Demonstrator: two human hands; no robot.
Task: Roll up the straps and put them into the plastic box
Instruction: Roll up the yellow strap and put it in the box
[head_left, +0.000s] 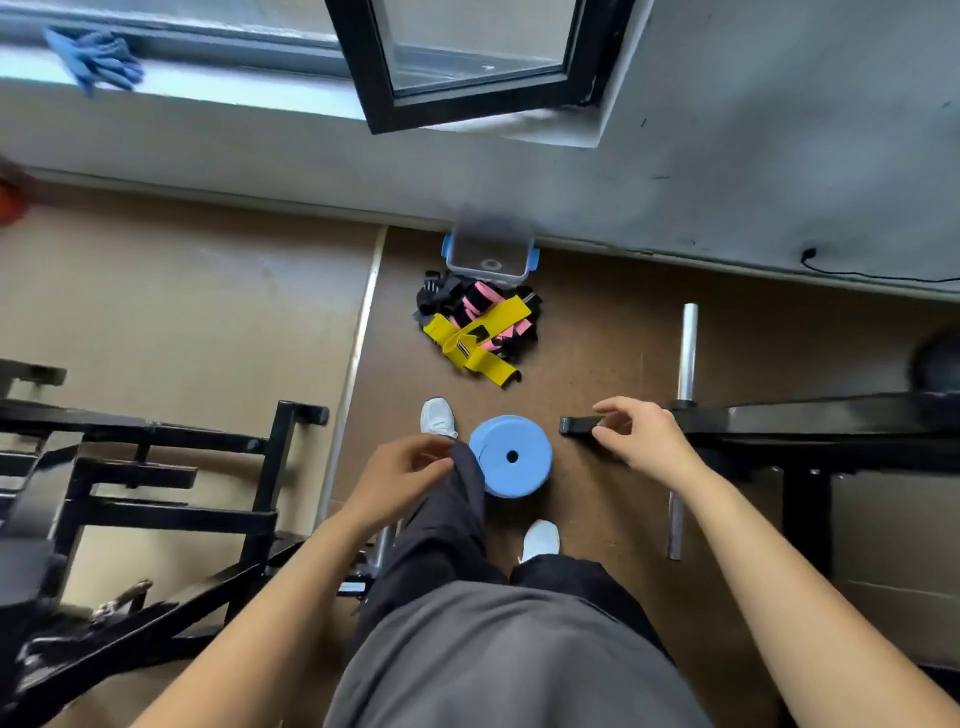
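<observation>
On the brown floor by the wall, a clear box (488, 258) with blue side clips stands against the skirting, its top blurred. A loose heap of straps (475, 332) in yellow, pink and black lies just in front of it, and the far edge of the heap touches or nearly touches the box's near side. None of the straps in the heap is rolled. The person stands well back from the heap, with a blue plate (511, 457) flat on the floor between two white shoes (438, 418). The left hand (400, 473) hangs just beside the dark trouser leg, fingers loosely curled and holding nothing. The right hand (641, 436) hovers above the end of a black bench (831, 415), its fingers also slack and empty, well apart from the straps. A metal bar (688, 353) lies on the floor to the right of the heap. A black rack (156, 467) fills the left side. Above, an open window (467, 62) leans in, and something blue (96, 57) rests on the sill.
</observation>
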